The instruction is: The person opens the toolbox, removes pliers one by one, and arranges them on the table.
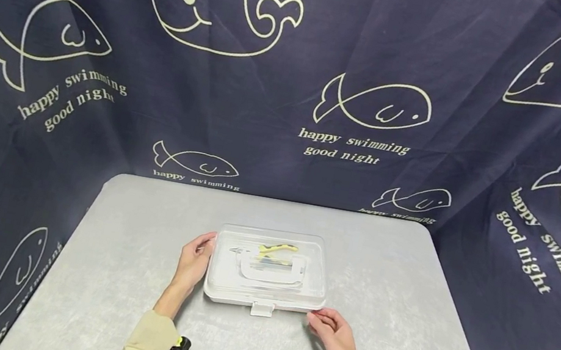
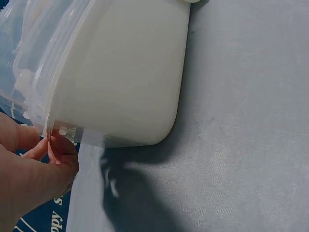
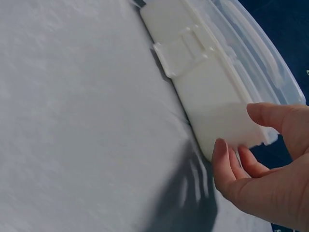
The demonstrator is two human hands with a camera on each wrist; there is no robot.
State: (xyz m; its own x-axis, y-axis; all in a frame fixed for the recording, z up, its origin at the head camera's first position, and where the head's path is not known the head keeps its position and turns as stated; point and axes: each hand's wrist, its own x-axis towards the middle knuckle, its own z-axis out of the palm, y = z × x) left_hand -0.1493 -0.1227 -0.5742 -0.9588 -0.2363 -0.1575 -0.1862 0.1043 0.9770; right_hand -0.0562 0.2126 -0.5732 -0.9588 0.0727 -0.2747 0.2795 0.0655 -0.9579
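Note:
A white plastic storage box with a clear lid sits on the table. Its white carry handle lies flat on the lid, and a white latch is on the front side. Through the lid I see pliers with yellow and black handles. My left hand is at the box's left side; its fingertips pinch the lid's rim in the left wrist view. My right hand holds the front right corner, thumb at the rim and fingers bent below it, some fingertips partly hidden.
The grey tabletop has rounded far corners. Dark blue cloth printed with white whales, fish and lettering hangs behind and at both sides. A small black device is worn at the left sleeve.

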